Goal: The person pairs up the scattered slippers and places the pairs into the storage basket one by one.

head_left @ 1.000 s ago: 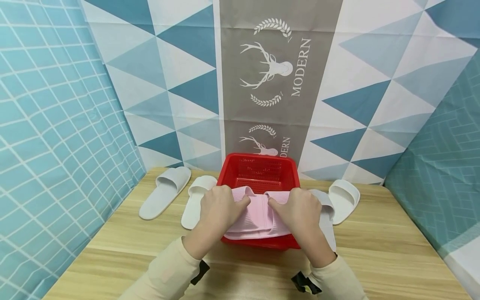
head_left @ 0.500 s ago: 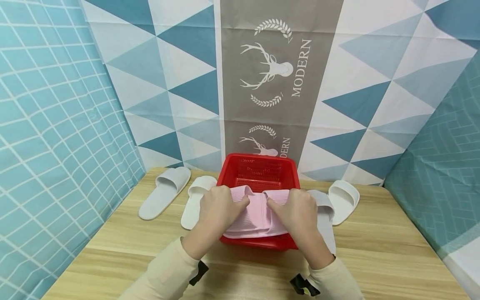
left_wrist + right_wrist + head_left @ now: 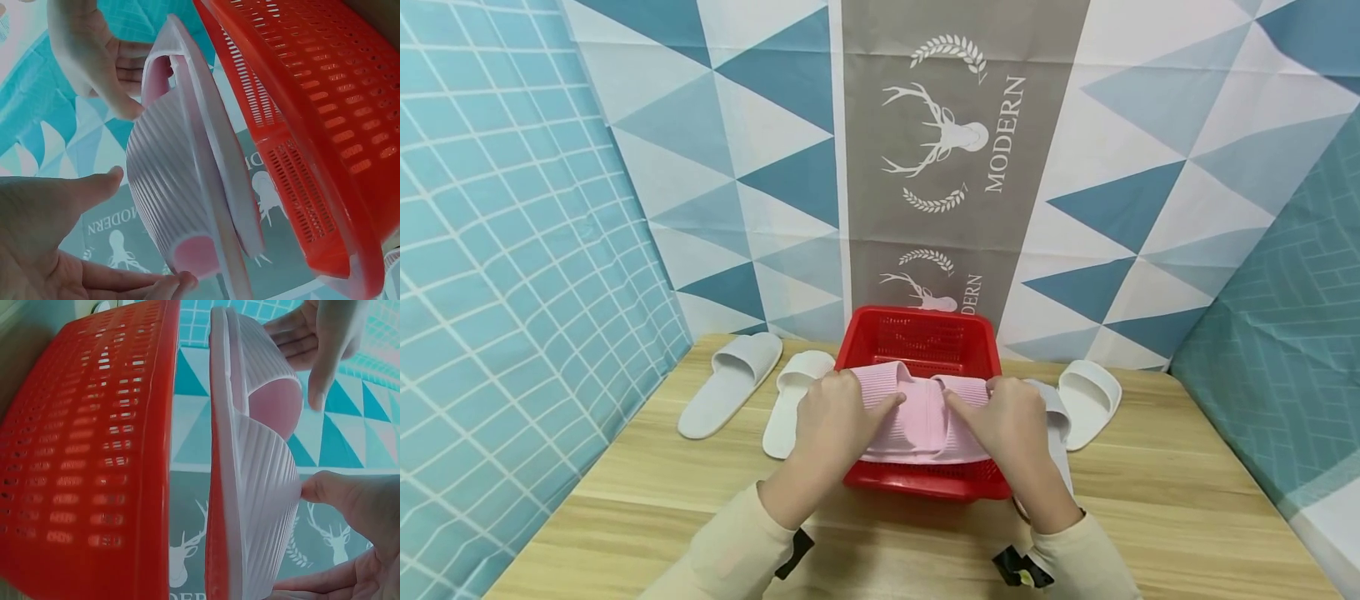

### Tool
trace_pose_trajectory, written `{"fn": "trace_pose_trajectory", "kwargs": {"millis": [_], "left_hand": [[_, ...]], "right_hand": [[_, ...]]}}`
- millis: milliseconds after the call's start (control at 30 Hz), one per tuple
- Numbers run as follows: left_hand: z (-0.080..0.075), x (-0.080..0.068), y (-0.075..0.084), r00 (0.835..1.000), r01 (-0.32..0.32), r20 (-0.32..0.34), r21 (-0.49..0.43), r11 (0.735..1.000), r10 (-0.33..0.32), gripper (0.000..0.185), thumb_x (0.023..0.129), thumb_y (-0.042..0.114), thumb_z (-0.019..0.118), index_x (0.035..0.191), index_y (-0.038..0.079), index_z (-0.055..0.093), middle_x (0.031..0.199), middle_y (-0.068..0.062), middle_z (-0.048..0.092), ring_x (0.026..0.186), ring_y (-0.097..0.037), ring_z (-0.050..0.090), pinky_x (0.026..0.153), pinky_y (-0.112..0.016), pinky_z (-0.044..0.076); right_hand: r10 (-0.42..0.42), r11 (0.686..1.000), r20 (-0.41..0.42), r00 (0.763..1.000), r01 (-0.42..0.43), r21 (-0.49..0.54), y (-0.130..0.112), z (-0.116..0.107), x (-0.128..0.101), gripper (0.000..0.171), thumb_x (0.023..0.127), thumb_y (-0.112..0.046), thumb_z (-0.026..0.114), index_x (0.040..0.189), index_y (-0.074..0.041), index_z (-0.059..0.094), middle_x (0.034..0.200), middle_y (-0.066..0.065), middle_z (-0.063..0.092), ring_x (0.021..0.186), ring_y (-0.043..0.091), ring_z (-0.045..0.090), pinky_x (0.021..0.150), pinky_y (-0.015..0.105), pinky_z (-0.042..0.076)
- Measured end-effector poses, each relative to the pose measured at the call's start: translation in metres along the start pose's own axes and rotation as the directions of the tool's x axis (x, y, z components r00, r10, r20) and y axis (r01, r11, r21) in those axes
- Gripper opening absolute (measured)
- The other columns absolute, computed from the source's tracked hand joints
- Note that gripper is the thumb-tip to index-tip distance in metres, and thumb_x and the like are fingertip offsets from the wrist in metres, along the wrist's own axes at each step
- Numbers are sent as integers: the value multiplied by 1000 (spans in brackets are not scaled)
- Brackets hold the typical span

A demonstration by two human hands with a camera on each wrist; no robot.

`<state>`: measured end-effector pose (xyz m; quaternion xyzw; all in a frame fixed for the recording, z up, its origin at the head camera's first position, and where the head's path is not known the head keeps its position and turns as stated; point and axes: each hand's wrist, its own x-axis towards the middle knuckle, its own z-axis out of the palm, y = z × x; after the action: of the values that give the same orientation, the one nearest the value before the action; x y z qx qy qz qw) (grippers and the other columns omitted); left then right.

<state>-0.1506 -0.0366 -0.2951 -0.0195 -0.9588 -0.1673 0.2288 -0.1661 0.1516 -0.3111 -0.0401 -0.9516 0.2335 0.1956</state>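
Pink ribbed slippers (image 3: 925, 417), stacked as a pair, held over the red perforated plastic basket (image 3: 925, 333) on the wooden worktop (image 3: 1150, 500).
Left hand (image 3: 835, 421) and right hand (image 3: 1011, 421) grip opposite sides, fingers curled round the straps; long axis runs away from the person, both hands equally near.

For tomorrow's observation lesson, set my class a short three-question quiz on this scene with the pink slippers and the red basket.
1. True or false: both hands hold the pink slippers over the red basket.
2. How many white slippers lie to the basket's left? A) one B) two C) three
3. What word is printed beside the deer head on the backdrop?

Key: 1. True: the left hand and right hand grip them. 2. B. 3. MODERN.
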Motion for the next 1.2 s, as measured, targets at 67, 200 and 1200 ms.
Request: {"fn": "trace_pose_trajectory", "kwargs": {"millis": [67,200,1200], "left_hand": [[0,-1,-2,1000,-26,-12,-6,1000,26,50,73,49,78,74,1,65,67,-13,63,62,-25,61,54,-34,53],[1,-1,-10,993,-111,-47,-29,993,110,48,75,43,78,92,-2,68,79,-14,67,74,-25,62,65,-36,56],[4,14,-60,814,501,576,-762,409,77,41,97,13,48,133,-8,46,126,-25,59,97,-17,67,91,-39,55]], "right_hand": [[19,1000,3,1000,-19,12,3,-1,2,47,75,-46,73,58,-6,55,51,9,54,55,18,43,50,26,28],[66,997,34,997,-67,35,8,-4,4,45,75,-46,72,63,-5,59,52,9,56,56,17,43,50,25,30],[112,988,82,990,-120,93,16,-15,7,58,79,-46,68,111,2,69,92,22,72,79,29,64,53,28,53]]}}
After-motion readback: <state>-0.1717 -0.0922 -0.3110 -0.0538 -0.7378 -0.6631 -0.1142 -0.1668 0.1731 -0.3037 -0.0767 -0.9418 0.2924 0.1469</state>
